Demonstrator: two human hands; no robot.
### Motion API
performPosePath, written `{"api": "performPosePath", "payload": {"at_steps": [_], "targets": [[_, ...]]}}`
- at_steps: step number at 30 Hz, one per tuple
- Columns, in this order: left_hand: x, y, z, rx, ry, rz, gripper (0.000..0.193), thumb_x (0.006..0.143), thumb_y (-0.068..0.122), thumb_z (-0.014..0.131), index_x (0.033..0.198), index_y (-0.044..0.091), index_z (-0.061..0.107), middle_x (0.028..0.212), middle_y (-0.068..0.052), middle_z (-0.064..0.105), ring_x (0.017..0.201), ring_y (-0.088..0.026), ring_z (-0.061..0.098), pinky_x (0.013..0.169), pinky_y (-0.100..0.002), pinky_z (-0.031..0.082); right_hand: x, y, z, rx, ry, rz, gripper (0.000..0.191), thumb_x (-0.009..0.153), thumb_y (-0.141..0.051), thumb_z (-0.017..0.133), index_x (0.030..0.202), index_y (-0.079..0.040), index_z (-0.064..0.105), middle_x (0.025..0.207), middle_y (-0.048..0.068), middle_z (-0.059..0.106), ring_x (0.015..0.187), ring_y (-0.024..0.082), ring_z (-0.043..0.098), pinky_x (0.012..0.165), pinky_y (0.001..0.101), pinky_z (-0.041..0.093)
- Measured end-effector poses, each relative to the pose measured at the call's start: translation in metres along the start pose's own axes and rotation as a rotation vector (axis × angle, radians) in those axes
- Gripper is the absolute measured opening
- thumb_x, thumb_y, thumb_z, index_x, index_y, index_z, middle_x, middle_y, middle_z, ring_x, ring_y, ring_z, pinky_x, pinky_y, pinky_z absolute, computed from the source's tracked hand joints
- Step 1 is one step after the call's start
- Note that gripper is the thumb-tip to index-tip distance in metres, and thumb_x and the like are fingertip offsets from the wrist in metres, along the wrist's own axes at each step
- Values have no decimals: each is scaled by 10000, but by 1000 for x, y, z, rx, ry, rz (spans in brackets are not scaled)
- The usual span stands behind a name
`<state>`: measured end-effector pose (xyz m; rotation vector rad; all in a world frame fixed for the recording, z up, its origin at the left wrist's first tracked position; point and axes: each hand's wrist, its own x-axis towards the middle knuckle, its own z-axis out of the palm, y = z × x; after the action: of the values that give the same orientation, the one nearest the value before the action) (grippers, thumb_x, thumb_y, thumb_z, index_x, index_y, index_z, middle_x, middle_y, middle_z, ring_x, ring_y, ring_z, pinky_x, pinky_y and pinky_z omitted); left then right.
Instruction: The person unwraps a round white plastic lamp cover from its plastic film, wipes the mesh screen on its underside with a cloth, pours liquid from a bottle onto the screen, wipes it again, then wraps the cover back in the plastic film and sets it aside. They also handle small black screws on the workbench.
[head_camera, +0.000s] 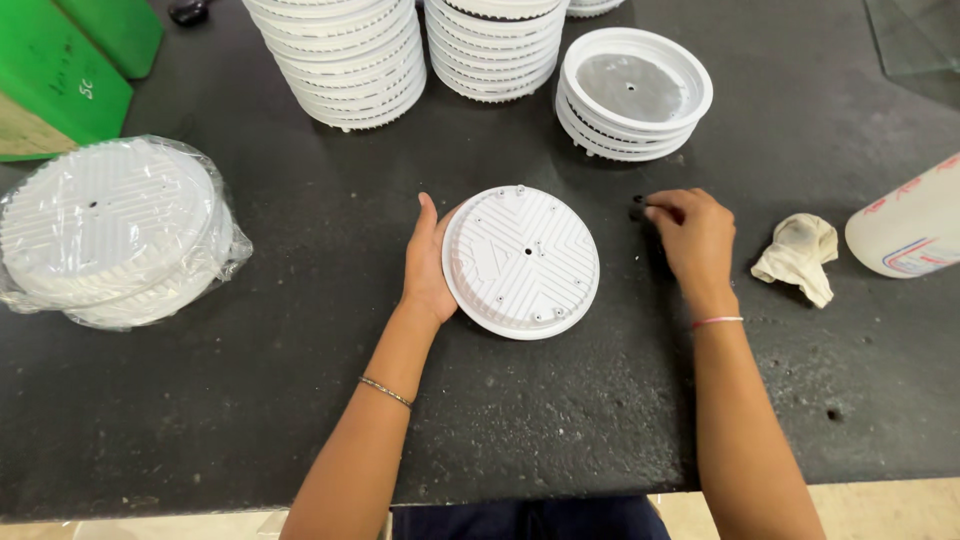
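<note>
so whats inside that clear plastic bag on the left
The bag holds a stack of white round discs, the top one ribbed with small holes. The count below it cannot be told through the crinkled plastic. Neither hand touches it.

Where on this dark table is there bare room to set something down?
The widest bare patch lies along the table's near edge, in front of the wrapped discs and beside the left hand. Another lies below the rag. The far side is crowded with white stacks.
</note>
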<state>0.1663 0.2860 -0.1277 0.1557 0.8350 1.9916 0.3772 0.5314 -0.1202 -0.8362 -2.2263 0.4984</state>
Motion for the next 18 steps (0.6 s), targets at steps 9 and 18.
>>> {"api": "performPosePath", "payload": {"at_steps": [9, 18], "targets": [[0, -1, 0, 1, -47, 19, 890, 980, 678, 361, 1438, -69, 517, 1413, -187, 621, 1320, -282, 581, 1131, -411, 442, -2, -2, 9, -43, -57, -6, 173, 866, -132, 812, 1024, -62, 801, 930, 131, 706, 802, 287, 696, 759, 402, 540], [1, -3, -4, -4, -119, 45, 899, 981, 689, 384, 1446, -69, 513, 1414, -191, 613, 1322, -280, 577, 1132, -413, 443, -10, -67, 2, 342, -203, -67, 208, 883, -112, 797, 1090, -91, 789, 1183, 82, 710, 945, 202, 707, 817, 318, 549]]}}
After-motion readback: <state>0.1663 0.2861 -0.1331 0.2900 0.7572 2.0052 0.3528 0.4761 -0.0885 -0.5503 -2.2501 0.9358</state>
